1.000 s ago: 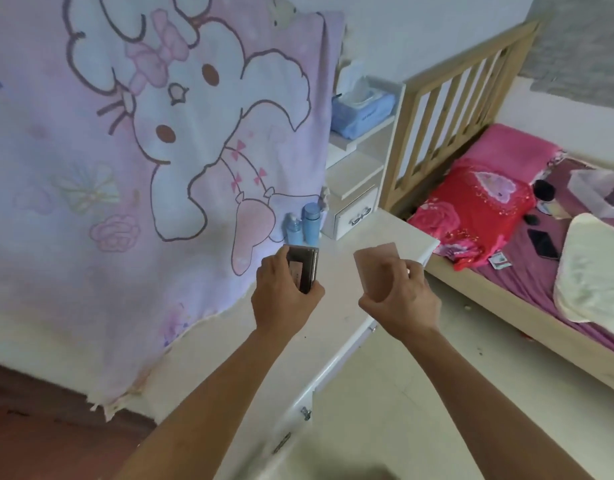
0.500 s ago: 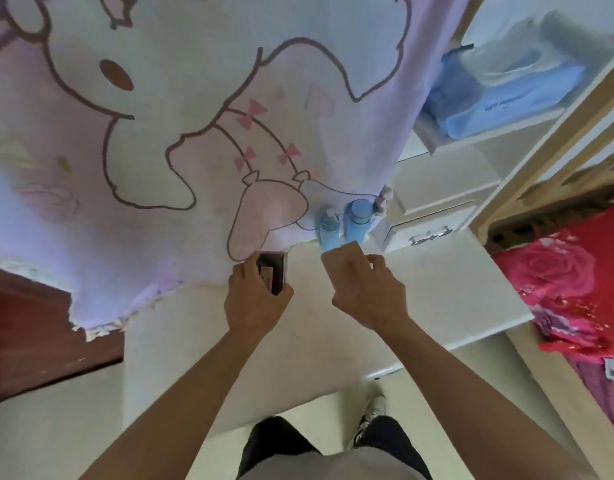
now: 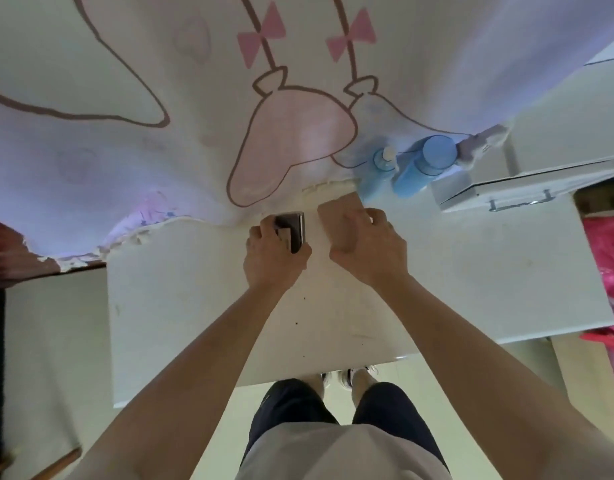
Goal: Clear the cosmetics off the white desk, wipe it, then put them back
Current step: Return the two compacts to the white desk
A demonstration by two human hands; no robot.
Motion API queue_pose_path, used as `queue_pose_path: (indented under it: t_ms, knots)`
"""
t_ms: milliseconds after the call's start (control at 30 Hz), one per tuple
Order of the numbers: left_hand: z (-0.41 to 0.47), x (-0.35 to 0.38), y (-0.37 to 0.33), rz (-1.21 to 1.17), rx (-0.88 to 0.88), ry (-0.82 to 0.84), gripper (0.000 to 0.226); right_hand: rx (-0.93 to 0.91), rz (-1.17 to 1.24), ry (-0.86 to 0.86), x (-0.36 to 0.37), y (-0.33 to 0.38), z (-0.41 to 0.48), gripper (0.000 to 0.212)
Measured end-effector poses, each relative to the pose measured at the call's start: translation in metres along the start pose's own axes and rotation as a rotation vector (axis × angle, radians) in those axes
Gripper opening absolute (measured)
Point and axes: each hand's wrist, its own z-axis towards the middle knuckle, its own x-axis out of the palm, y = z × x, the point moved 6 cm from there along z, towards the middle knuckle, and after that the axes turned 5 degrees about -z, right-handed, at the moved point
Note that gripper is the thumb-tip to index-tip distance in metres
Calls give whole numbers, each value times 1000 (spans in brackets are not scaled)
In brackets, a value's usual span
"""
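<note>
**Putting cosmetics back, far edge**

Left hand [image 3: 276, 251] gripped a dark compact [image 3: 293, 231]; right hand [image 3: 366, 249] held a pink case [image 3: 336, 211]. Both sat over the bench [image 3: 472, 282], near two blue bottles [image 3: 416, 168]. Next: set both down, likely beside the bottles.

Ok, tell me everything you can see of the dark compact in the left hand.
The dark compact is a small flat rectangular case, glossy black or dark brown, with a lighter metallic edge along its right side and a tan patch showing at its lower left. It looks like hard plastic. The left hand grips it, fingers wrapped around its left side and the thumb under its lower end, holding it low over the white desk near the hanging blanket's hem. Whether it touches the desk cannot be told.
</note>
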Motion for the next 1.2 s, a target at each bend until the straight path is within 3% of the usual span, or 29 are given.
queue_pose_path:
  t_ms: [133,433,867,1067,1200]
  knots:
    - [19,6,3,28,22,7,74,50,11,-3,11,5,13,71]
    - [40,16,-7,72,70,-1,53,113,-1,-84,19,4,25,70]
    - [41,14,-21,144,97,-37,50,36,-25,-121,10,-9,9,61]
    - [-18,-49,-20,169,257,-243,41,-147,-16,-259,-46,2,-24,25]
    - [-81,-109,-11,220,319,-507,48,-413,-10,-323,-74,40,-41,33]
